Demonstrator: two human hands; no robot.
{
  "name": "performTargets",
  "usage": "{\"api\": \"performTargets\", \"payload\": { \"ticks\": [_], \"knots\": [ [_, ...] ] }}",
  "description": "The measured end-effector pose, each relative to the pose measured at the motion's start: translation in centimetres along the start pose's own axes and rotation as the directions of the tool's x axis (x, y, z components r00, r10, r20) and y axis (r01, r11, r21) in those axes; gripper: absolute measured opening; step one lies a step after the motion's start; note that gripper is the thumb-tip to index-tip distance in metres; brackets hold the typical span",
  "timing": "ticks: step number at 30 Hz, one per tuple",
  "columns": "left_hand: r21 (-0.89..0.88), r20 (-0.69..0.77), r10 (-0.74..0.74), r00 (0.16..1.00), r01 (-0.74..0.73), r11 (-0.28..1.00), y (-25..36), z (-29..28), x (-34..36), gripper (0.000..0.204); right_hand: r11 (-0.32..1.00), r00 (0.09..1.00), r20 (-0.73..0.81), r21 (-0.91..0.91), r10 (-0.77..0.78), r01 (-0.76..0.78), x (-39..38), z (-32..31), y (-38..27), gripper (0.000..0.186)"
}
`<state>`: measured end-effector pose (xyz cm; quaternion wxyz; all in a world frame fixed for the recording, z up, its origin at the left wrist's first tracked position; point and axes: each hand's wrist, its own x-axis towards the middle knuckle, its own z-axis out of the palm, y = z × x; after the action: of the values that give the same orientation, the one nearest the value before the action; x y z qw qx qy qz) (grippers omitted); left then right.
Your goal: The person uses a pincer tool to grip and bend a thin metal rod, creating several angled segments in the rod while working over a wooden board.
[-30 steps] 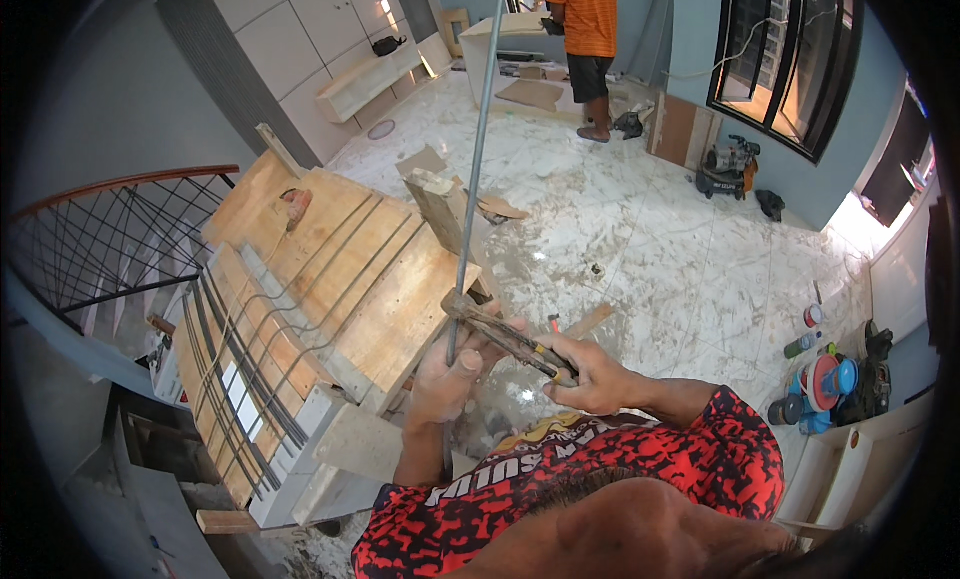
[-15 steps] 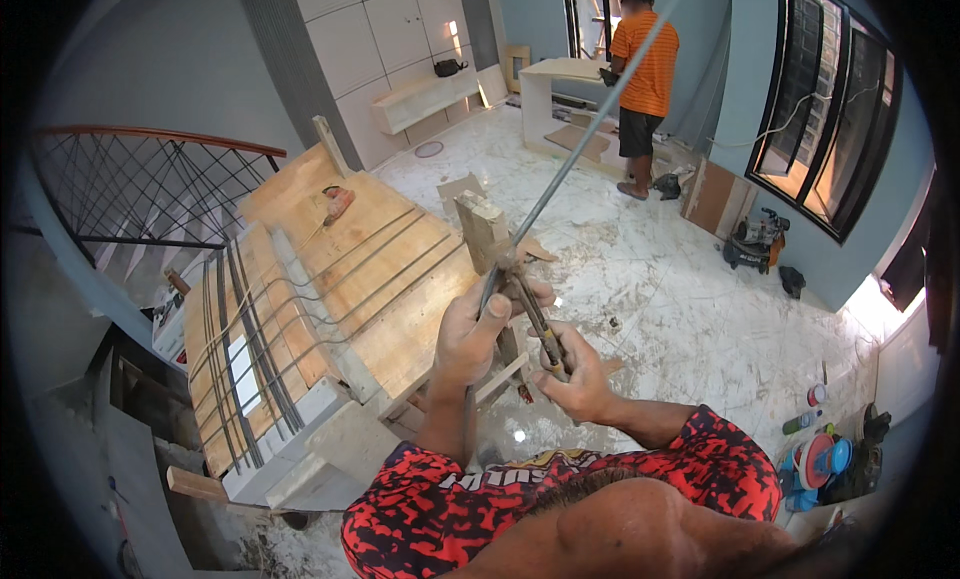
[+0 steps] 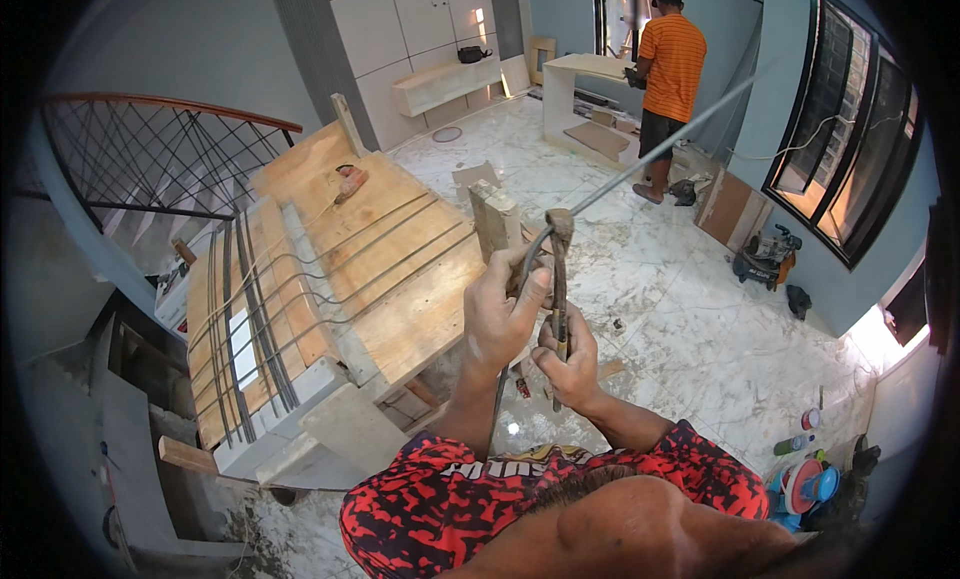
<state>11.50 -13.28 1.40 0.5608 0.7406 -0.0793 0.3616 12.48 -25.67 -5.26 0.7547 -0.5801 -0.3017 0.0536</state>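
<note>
My left hand (image 3: 508, 304) is closed around a long thin metal rod (image 3: 655, 149). The rod runs from the upper right down to the tool head, then curves through my left fingers and hangs down beside my forearm. My right hand (image 3: 568, 364) grips the handle of a worn, dark pair of pincers (image 3: 560, 289), held upright. The blunt head of the tool meets the rod at its bend, just right of my left fingertips. Exactly how the jaws sit on the rod is too small to tell.
To the left, a plywood-topped workbench (image 3: 400, 279) carries several bent metal rods (image 3: 345, 264) and an orange power tool (image 3: 350, 183). A wooden post (image 3: 494, 222) rises by its right edge. A person in orange (image 3: 672, 69) stands at a white cabinet (image 3: 558, 109). A compressor (image 3: 768, 257) sits under the window.
The rod's long upper part has swung right and lower. The pincers have turned more upright, and both hands have shifted slightly right in the picture. The whole view has moved a little.
</note>
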Motion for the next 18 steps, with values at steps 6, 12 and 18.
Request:
{"api": "performTargets", "payload": {
  "ticks": [6, 12, 18],
  "knots": [
    [0.114, 0.096, 0.125, 0.988, -0.135, 0.984, 0.1, 1.4, -0.4, 0.043, 0.99, 0.996, -0.044, -0.118, -0.082, 0.076, 0.6, -2.7, -0.3, 0.063],
    [-0.071, 0.152, 0.066, 0.986, -0.056, 0.996, -1.3, 1.8, 0.7, 0.046, 0.941, 0.994, 0.061, -0.322, -0.088, 0.103, 2.3, -6.6, -1.1, 0.065],
    [-0.105, 0.139, 0.039, 0.989, -0.024, 0.994, -1.3, 2.1, 1.1, 0.041, 0.936, 0.981, 0.194, -0.344, 0.0, 0.068, 3.3, -9.4, -2.9, 0.061]
  ]
}}
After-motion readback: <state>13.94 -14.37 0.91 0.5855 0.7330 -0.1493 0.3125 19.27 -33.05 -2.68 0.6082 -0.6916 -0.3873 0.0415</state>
